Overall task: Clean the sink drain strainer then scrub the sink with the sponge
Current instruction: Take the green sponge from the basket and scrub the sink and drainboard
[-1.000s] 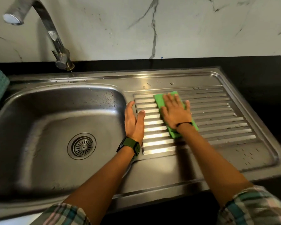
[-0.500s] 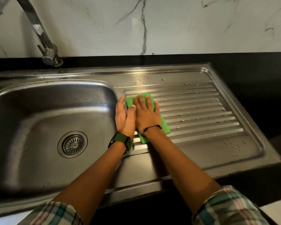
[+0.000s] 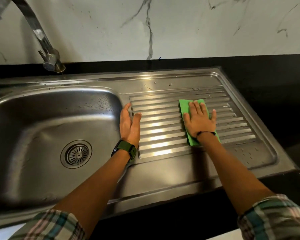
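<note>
1. Right hand (image 3: 200,121) lies flat, fingers straight and spread, pressing a bright green rectangular sponge cloth (image 3: 186,108) onto the ribbed stainless steel draining board (image 3: 163,130). Flat pressure likely keeps the thin sponge in full contact with the ridges while scrubbing.
2. Left hand (image 3: 130,125) is open, fingers straight and together, standing on its edge at the left end of the ribs, just beside the basin. It holds nothing; it probably acts as a brace, or as a stop for water.
3. Sponge sits right of centre on the draining board, well apart from the left hand.
4. Round slotted metal drain strainer (image 3: 77,154) sits in place at the bottom of the stainless steel sink basin (image 3: 42,118), on the left.
5. Curved chrome tap (image 3: 42,42) rises at far left, against a white marble-patterned wall (image 3: 180,26).
6. Dark green wristwatch (image 3: 125,149) is on the left wrist, a thin black band on the right.
7. No brand, label or writing can be read anywhere.
</note>
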A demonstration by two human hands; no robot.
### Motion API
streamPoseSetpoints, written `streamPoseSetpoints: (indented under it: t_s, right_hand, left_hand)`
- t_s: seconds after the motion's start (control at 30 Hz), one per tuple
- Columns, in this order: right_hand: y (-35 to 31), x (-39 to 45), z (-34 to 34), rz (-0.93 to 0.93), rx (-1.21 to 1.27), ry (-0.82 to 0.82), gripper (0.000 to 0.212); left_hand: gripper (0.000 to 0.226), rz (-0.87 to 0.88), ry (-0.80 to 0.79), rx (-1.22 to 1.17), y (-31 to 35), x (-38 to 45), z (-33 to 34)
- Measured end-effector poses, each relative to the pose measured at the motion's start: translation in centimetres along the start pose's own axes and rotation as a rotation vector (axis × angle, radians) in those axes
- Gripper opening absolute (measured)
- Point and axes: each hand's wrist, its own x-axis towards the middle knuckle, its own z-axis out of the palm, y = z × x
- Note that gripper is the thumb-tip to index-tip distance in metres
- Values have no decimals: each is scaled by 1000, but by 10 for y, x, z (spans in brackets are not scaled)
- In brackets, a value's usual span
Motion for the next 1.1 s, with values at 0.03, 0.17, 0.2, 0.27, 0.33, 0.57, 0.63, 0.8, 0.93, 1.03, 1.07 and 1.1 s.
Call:
streamPoseSetpoints:
  t_s: [0.03,0.17,0.2,0.27,0.33,0.57,0.63,0.8,0.93,1.03,1.07,1.1]
  right_hand:
    - [-4,-2,3,40,20,18,57]
    - [-37,-13,15,142,51,49,58]
    - [-45,-16,16,117,43,46,58]
    - [-64,-25,20,15,26,27,58]
    - [-87,-34,25,-104,11,22,57]
    - [-126,-55,24,-465,-26,-62,63]
    - [-120,-56,22,-501,11,-47,58]
    - [-34,-38,9,-182,6,-9,55]
    - [43,-17,-11,78,20,-94,55]
    - [30,-19,-4,101,33,-78,59]
    - [20,-23,0,99,33,-65,60]
    - [8,-27,4,78,33,-54,60]
  left_hand:
    - [50,2,1,-9,0,0,0]
    - [60,0,-9,-31,-1,0,2]
    - [61,11,-10,-29,-1,0,3]
    - [59,22,-10,-28,-2,2,5]
    - [57,26,-8,-25,-4,3,6]
    - [54,-19,-20,-22,-6,7,4]
    - [54,-22,-15,-26,-6,5,4]
    - [54,8,-4,26,-4,2,2]
    - [41,31,0,46,-6,2,2]
    - [41,34,-12,55,-5,3,3]
    - [43,35,-20,51,-5,3,3]
    - [46,34,-29,41,-5,3,3]
